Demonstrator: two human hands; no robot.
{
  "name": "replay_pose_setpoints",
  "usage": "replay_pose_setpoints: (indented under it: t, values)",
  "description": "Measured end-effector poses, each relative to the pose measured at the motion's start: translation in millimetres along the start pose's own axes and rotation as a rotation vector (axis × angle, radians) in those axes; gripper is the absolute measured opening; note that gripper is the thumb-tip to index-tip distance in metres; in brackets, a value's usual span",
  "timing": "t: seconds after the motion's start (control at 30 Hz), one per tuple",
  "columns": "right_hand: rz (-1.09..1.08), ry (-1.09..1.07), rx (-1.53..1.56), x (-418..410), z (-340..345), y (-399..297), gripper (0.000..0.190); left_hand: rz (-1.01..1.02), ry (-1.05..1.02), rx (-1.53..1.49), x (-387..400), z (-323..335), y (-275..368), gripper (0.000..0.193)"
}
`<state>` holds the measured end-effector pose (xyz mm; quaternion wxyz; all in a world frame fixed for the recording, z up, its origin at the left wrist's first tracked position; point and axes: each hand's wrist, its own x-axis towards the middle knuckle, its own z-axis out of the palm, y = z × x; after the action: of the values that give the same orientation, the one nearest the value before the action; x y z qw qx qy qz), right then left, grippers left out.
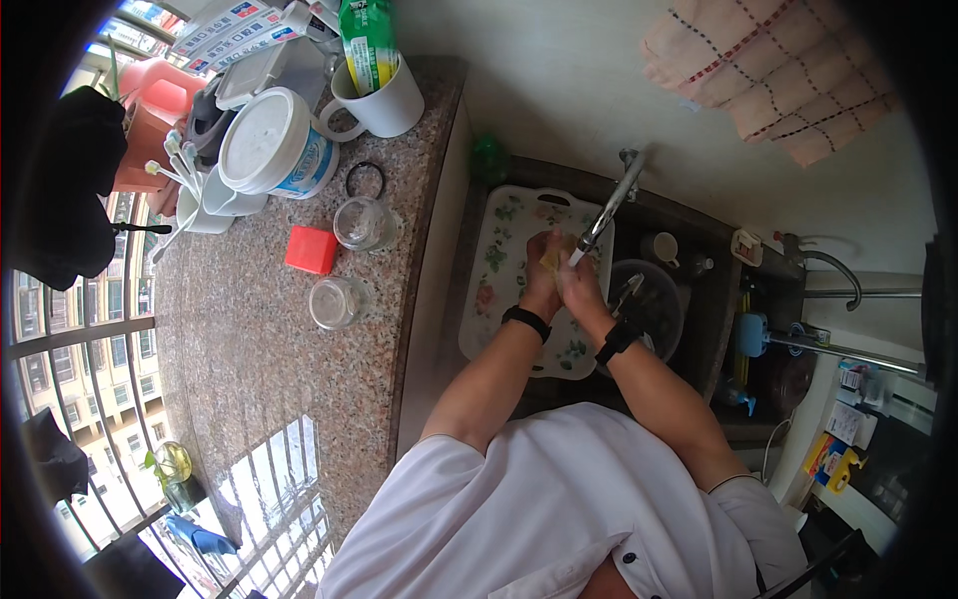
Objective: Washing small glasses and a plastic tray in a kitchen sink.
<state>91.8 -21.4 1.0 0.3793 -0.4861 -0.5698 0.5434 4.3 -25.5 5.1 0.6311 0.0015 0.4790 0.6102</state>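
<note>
Both hands are together under the running tap (615, 204), above a white floral tray (485, 299) in the sink. A small yellowish piece, perhaps a sponge or cloth, (551, 260) is pressed between them. My left hand (540, 273) closes on its left side, and my right hand (578, 283) meets it from the right, just below the spout. Fingers of both hands partly hide the piece. Dark bands circle both wrists. Right of the tray, a round basin (658, 299) holds things including a metal utensil.
On the granite counter (254, 389) at left stand two glass jars (363, 223), a red block (311, 250), a white lidded tub (281, 142) and a white mug (385, 101). A cup (662, 248) sits behind the basin. A checked towel (778, 67) hangs at upper right.
</note>
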Motion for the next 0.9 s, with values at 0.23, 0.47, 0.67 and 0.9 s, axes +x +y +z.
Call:
replay_pose_setpoints:
  t: [0.23,0.47,0.67,0.9]
  values:
    - [0.759,-0.024,0.532,38.8,-55.1,2.6,0.039,0.108,-0.121,0.152,-19.4,10.7,-17.1,0.054]
    - [0.222,0.121,0.233,4.6,-4.9,-8.4,0.040,0.121,-0.004,0.261,3.9,-0.1,-0.5,0.057]
    - [0.371,0.062,0.428,22.1,-25.1,2.5,0.041,0.168,0.140,0.517,-0.1,13.7,-32.4,0.050]
    - [0.161,0.023,0.136,7.1,-23.0,8.5,0.039,-0.033,-0.020,0.092,-8.0,-1.4,-7.1,0.045]
